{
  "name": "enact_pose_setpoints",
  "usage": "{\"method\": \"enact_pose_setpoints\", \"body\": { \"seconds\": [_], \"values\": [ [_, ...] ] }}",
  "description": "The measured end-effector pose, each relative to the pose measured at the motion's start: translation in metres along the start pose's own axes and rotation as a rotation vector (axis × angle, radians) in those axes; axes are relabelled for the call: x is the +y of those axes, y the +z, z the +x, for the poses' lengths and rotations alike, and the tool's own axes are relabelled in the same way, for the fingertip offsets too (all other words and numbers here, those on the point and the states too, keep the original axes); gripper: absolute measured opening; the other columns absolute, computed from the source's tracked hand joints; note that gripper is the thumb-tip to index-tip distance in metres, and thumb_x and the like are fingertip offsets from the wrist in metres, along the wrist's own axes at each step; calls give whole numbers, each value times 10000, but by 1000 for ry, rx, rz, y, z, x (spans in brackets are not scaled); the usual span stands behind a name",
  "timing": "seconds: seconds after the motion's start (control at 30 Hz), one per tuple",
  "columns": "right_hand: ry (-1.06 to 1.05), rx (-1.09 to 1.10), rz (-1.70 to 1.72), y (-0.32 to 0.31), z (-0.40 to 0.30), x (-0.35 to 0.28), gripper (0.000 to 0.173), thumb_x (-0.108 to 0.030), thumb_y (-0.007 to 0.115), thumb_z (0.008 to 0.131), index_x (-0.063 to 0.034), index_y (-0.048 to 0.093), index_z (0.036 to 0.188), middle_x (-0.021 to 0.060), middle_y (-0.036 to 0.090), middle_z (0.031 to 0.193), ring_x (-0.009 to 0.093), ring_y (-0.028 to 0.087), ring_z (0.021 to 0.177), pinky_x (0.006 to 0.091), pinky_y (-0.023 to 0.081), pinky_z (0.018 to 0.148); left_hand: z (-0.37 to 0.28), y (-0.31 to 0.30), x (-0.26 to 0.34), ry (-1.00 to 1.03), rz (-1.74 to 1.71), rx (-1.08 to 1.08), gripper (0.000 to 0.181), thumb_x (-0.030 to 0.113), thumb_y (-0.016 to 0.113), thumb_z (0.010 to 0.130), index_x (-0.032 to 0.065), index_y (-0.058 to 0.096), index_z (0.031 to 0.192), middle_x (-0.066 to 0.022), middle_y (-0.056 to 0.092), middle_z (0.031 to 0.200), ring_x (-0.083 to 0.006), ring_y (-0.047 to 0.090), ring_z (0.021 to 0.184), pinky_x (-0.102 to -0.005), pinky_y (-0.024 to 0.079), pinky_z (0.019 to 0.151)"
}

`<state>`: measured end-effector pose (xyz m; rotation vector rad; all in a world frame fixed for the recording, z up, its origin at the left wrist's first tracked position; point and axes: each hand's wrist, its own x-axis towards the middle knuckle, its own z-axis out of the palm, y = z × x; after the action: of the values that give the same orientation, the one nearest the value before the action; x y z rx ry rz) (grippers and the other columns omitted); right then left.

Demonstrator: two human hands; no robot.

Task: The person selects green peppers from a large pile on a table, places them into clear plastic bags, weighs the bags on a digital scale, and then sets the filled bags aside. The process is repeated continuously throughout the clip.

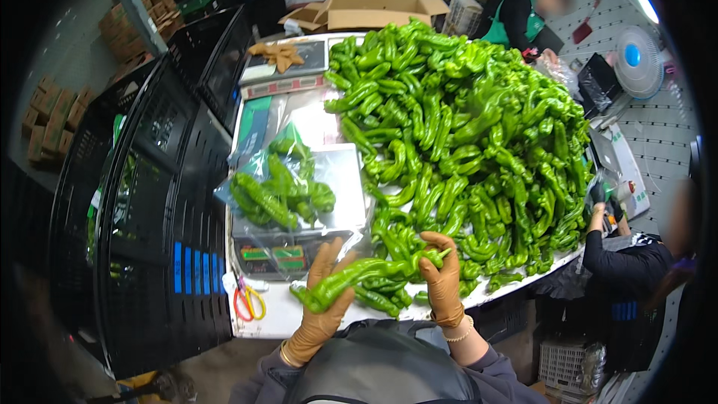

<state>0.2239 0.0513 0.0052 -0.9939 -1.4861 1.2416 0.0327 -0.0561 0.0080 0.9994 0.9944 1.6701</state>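
Note:
A long green pepper [364,275] is held crosswise between my two hands, both in tan gloves. My left hand [322,314] grips its thick end between thumb and fingers. At the thinner end, my right hand [443,280] pinches it with thumb and forefinger. Just beyond my left hand, a clear plastic bag [255,171] with several green peppers [275,185] inside lies on the metal plate of a digital scale [348,174]. A large heap of green peppers [460,123] covers much of the white table [269,322], with some loose ones below the held pepper.
Scissors [248,303] with red and yellow handles lie at the table's near left corner. Black plastic crates [190,224] stand along the left side. Brown gloves [277,56] rest on a second scale [317,59]. Co-workers [622,258] [513,19] are at the right and far right.

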Motion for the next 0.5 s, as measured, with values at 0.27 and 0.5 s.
{"method": "enact_pose_setpoints", "body": {
  "seconds": [0.27,0.5],
  "values": [
    [383,-359,525,-8,-31,9,574,-418,555,944,24,460,1298,119,632,760,185,620,619,286,508,606,-14,-17,8,-333,-309,106,662,114,556,955,105,182,1502,-199,471,1372,-276,561,1166,-392,511,936],
    [24,103,72,-13,-18,8,628,-481,579,931,-26,448,1343,105,560,1214,187,591,1038,316,486,857,-13,-16,7,-350,-201,164,623,64,550,939,82,237,1477,-189,501,1333,-221,596,1082,-325,542,844]
  ]
}}
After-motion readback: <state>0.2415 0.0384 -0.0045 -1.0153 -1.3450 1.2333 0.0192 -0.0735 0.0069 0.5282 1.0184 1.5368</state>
